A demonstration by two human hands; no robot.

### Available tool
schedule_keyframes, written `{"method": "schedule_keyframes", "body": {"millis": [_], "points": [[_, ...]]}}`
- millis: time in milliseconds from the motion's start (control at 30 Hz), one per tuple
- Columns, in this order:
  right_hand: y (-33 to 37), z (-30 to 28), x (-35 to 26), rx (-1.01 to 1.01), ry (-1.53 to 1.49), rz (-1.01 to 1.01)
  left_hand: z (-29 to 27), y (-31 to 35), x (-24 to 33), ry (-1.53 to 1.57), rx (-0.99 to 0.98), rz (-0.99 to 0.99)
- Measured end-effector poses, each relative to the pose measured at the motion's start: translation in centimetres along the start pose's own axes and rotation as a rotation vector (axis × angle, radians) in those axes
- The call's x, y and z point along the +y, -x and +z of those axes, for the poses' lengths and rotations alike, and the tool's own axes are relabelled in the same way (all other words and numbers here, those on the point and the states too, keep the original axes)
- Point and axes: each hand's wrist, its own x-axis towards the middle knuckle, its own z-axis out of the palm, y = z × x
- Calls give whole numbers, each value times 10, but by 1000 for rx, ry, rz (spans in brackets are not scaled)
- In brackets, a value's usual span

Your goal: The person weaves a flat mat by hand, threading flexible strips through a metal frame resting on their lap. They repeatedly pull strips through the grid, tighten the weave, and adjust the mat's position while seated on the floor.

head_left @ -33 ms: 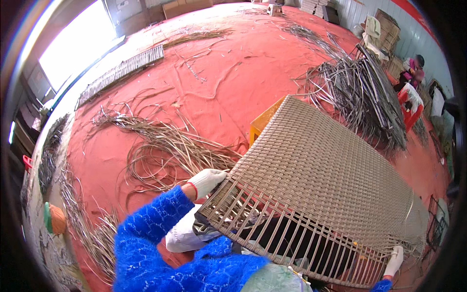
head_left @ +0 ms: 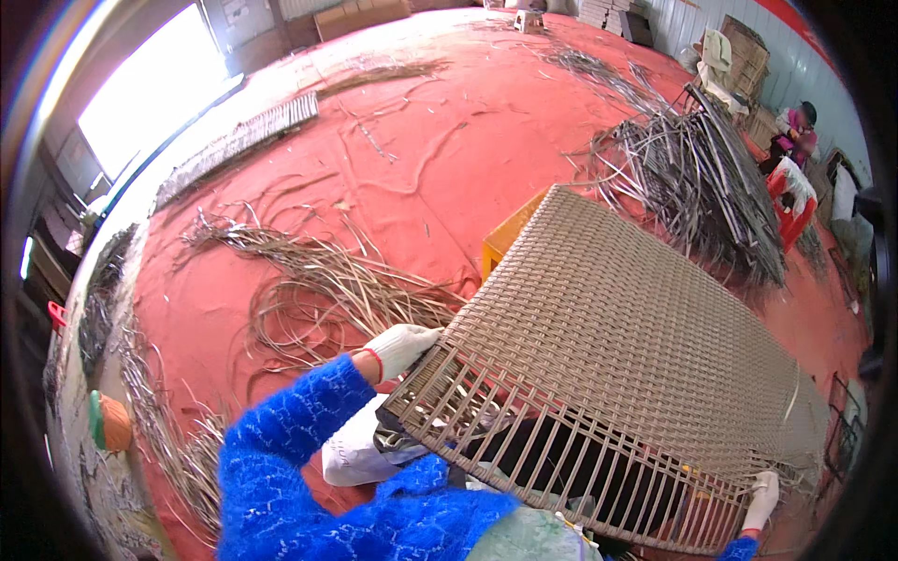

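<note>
A large beige woven wicker panel [head_left: 636, 327] on a frame of bare ribs tilts across my lap. Its far part is tightly woven, and the near edge shows open ribs. My left hand [head_left: 402, 346], in a white glove with a fuzzy blue sleeve, grips the panel's left edge. At the lower right corner of the panel, my right hand [head_left: 762, 496], also in a white glove, holds the frame. A white cloth or bag [head_left: 351, 453] lies under the panel by my left arm.
A yellow crate [head_left: 505, 238] sits under the panel's far left corner. Loose wicker strips [head_left: 327, 290] curl over the red floor at left. A big heap of grey strips [head_left: 692, 178] lies at the far right, with another person [head_left: 795, 126] seated beyond it.
</note>
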Motion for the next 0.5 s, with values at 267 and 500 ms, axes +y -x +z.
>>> {"method": "schedule_keyframes", "body": {"millis": [267, 500], "points": [[-24, 38, -57, -54, -243, 32, 20, -32, 4, -1040, 283, 188], [-33, 43, -94, -62, -302, 28, 30, -44, -17, -1472, 251, 314]]}}
